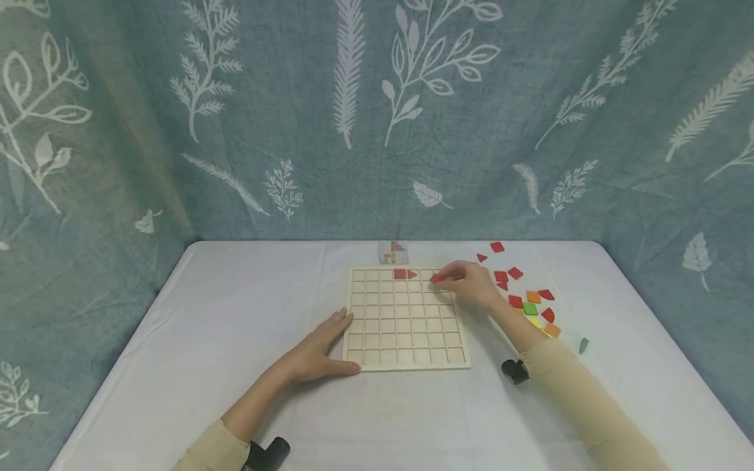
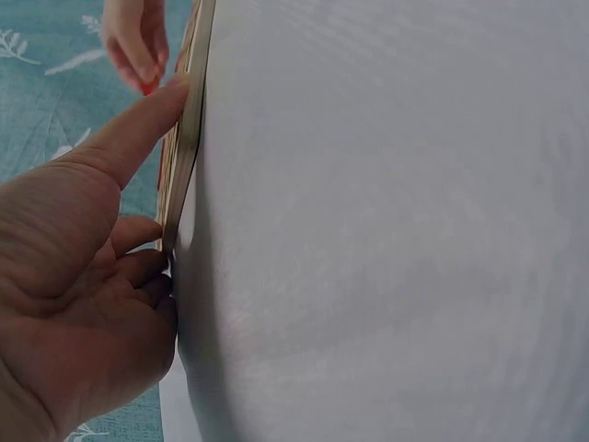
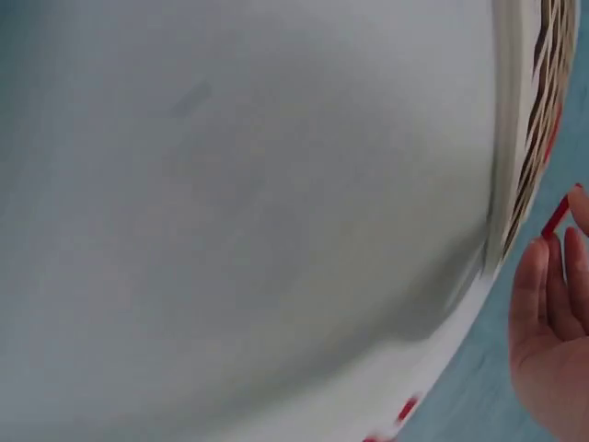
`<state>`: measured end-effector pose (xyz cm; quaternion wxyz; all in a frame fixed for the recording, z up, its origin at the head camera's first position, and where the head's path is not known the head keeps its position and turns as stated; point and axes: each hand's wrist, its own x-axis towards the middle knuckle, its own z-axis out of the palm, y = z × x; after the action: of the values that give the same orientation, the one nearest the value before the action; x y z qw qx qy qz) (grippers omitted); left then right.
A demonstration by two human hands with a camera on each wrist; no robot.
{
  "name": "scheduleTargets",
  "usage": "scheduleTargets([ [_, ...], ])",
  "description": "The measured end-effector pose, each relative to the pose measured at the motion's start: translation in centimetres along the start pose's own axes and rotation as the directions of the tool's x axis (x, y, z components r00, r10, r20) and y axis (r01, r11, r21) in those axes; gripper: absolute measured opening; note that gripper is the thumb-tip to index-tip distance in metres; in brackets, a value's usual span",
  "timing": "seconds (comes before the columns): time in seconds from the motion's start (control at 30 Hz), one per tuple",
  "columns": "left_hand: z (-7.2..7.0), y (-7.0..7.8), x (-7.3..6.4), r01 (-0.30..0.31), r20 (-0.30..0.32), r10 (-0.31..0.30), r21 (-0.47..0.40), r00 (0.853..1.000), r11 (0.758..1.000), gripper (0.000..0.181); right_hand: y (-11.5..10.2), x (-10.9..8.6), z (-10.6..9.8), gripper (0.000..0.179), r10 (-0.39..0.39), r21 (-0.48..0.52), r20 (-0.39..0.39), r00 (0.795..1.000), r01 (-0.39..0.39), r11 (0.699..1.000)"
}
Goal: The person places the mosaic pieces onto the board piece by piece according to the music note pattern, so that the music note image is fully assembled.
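Note:
A pale wooden grid board (image 1: 397, 324) lies flat on the table. My left hand (image 1: 318, 350) rests at its front left corner, thumb against the front edge and fingertips at the left side; in the left wrist view the left hand (image 2: 83, 267) touches the board's edge. Over the board's back right corner, my right hand (image 1: 471, 284) pinches a small red tile (image 1: 436, 279) between thumb and fingers. The right wrist view shows this red tile (image 3: 556, 217) edge-on. A red square tile (image 1: 400, 274) and a pointed red tile (image 1: 412, 275) lie side by side in the back row.
Several loose tiles, among them a green tile (image 1: 530, 309), an orange tile (image 1: 533, 297) and a red tile (image 1: 497, 246), lie right of the board. A dark green piece (image 1: 584, 345) lies farther right. Behind the board is a small clear case (image 1: 393, 252) with coloured pieces or a print.

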<state>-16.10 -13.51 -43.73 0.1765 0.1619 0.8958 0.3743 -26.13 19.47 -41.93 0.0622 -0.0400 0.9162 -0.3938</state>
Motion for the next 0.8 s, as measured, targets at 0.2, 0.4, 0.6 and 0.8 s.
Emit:
scheduleTargets([
  [0.2, -0.1, 0.2, -0.1, -0.006, 0.002, 0.006, -0.021, 1.0, 1.0, 0.101, -1.7, 1.5, 3.1, 0.013, -0.195, -0.025, 0.086, 0.977, 0.198, 0.98],
  [0.4, 0.2, 0.2, 0.1, -0.004, 0.004, 0.004, -0.015, 1.0, 1.0, 0.102, -2.4, 2.0, 4.4, 0.007, -0.275, -0.028, 0.108, 0.955, 0.279, 0.96],
  [0.6, 0.2, -0.1, 0.1, -0.002, -0.007, 0.002, -0.003, 1.0, 1.0, 0.103, -2.9, 1.9, 4.8, 0.008, -0.335, -0.029, 0.102, 0.937, 0.339, 0.94],
  [0.8, 0.1, -0.2, -0.2, 0.006, -0.015, -0.006, -0.003, 1.0, 1.0, 0.102, -3.1, 2.0, 5.0, 0.01, -0.36, -0.039, 0.087, 0.929, 0.364, 0.931],
])
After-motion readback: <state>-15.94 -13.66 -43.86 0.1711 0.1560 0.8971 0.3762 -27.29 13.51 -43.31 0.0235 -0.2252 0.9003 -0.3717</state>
